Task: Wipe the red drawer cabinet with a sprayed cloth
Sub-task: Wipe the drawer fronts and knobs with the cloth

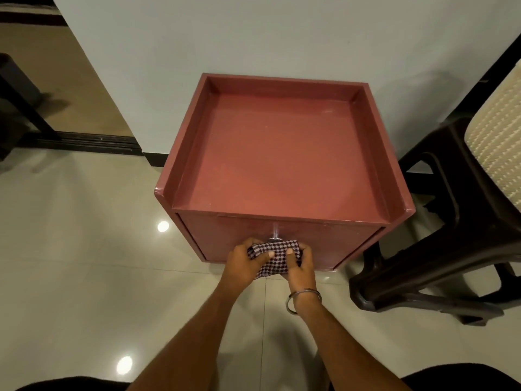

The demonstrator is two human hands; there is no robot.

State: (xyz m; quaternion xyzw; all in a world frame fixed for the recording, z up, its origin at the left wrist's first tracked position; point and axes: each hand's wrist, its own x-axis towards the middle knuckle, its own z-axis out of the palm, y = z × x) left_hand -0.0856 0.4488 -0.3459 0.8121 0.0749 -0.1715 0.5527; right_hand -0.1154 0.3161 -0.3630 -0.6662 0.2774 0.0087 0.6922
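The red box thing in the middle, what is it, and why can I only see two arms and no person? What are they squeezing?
The camera sits on the person's head and looks down, so you see only what they see: their own two arms. The red box is a small drawer cabinet standing on a shiny tiled floor against a pale wall. Its top is like a shallow tray with raised edges, and nothing lies on it. On the front is a small shiny knob. The left hand and the right hand together hold a folded checked cloth just in front of that knob, for wiping the cabinet. The right wrist wears a metal bangle. Beside the cabinet stands a dark plastic stool.
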